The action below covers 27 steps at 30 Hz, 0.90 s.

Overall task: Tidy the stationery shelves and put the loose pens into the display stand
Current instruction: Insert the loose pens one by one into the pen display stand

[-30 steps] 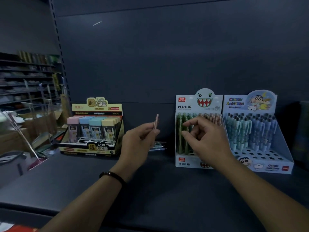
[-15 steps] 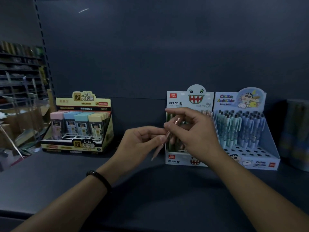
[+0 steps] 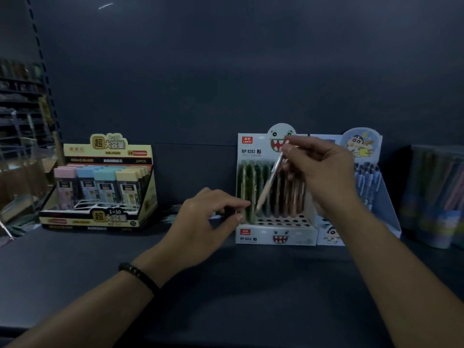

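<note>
While left hand (image 3: 200, 222) hovers, right hand (image 3: 319, 169) pinches pen (image 3: 270, 183) over display stand (image 3: 276, 234).

The pen stand (image 3: 276, 237) carries a red "LANTU" tag and "MP 8283" on its back card, and both again on its front wall. The yellow box (image 3: 108, 156) reads "超大容量" and "1=10" on its top card and front lip, with "2B" and "24PCS" below the top card; smaller print is blurred.
</note>
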Available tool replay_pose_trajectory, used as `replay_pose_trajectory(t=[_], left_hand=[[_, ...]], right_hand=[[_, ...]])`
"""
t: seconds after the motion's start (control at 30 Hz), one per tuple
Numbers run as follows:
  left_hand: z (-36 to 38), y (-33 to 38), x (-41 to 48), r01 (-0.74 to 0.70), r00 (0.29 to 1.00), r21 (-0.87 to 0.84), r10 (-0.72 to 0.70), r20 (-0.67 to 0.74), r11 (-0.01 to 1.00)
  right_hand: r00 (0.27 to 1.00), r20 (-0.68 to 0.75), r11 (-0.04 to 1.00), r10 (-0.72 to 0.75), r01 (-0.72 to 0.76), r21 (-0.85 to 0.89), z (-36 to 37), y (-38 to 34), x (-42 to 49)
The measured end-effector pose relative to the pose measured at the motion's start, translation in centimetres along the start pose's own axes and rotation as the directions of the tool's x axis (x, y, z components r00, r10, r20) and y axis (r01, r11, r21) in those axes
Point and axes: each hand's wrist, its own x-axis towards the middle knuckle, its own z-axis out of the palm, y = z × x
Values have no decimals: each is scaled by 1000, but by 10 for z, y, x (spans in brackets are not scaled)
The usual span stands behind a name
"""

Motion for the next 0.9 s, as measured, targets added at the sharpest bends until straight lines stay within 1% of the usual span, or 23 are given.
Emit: replay_pose_trajectory(t=[0.07, 0.13, 0.2, 0.27, 0.37, 0.47, 0.63, 0.9], left_hand=[[1, -2, 1, -81, 996, 130, 75, 54, 988], [3, -2, 0, -150, 986, 218, 129, 110, 964], [5, -2, -1, -215, 970, 268, 173, 172, 939], [7, -1, -3, -259, 954, 303, 193, 231, 917], [8, 0, -4, -277, 942, 339, 186, 279, 899], [8, 0, -4, -278, 939, 345, 179, 292, 896], [10, 0, -4, -269, 939, 334, 169, 298, 903], [7, 1, -4, -256, 939, 317, 156, 307, 913]], right_hand=[[998, -59, 999, -17, 16, -29, -14, -1, 6], [994, -106, 996, -39, 30, -85, -24, 1, 10], [984, -160, 983, -75, 46, -179, -28, 5, 11], [970, -206, 950, -128, 60, -308, -31, 9, 12], [958, -186, 871, -217, 104, -480, -34, 10, 12], [953, -137, 795, -271, 141, -590, -34, 9, 10], [954, -116, 730, -278, 131, -670, -34, 11, 9], [961, -94, 705, -261, 123, -698, -33, 11, 8]])
